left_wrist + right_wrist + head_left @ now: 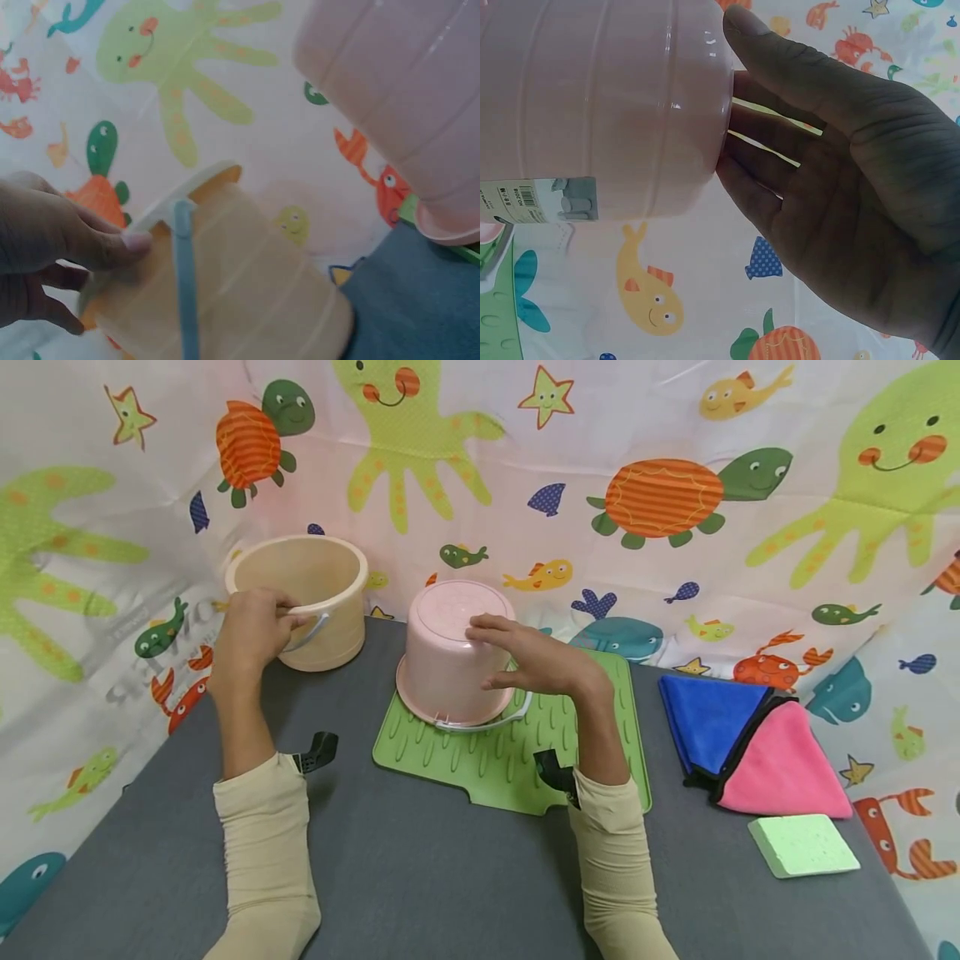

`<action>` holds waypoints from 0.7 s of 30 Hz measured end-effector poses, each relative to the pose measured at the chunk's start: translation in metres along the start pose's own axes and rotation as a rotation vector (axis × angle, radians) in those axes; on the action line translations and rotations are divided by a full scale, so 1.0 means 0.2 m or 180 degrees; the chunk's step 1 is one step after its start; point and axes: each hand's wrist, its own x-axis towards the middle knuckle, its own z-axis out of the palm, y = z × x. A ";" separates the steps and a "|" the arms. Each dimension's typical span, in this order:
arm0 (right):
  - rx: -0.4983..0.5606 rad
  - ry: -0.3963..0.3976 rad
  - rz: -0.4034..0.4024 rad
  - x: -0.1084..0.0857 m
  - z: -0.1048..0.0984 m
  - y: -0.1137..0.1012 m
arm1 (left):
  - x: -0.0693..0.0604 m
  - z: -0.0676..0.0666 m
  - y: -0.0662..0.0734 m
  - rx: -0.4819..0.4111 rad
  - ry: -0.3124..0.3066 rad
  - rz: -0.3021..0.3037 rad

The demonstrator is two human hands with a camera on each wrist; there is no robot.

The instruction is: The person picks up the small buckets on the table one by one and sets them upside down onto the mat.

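Note:
A cream bucket (330, 627) stands upright at the back left, its mouth up. My left hand (251, 631) pinches its near rim, fingers over the edge; the left wrist view shows the thumb outside by the rim of the cream bucket (240, 285) and its grey handle (184, 277). A pink bucket (450, 668) sits upside down on a green ridged mat (510, 760), its handle hanging at the front. My right hand (551, 660) is at its upper right side with fingers extended; in the right wrist view the fingertips of the right hand (840, 165) meet the pink bucket (622, 97) near its base edge.
To the right of the mat lie a folded blue cloth (708, 722) and a pink cloth (787, 760) with black edging. A pale green sponge block (806, 846) lies in front of them. A patterned curtain (472, 460) hangs behind the grey table (420, 860).

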 end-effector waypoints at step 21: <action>0.0055 -0.0026 0.0028 0.00 0.00 0.01 | -0.11 -0.22 0.03 0.0193 -0.1213 0.0226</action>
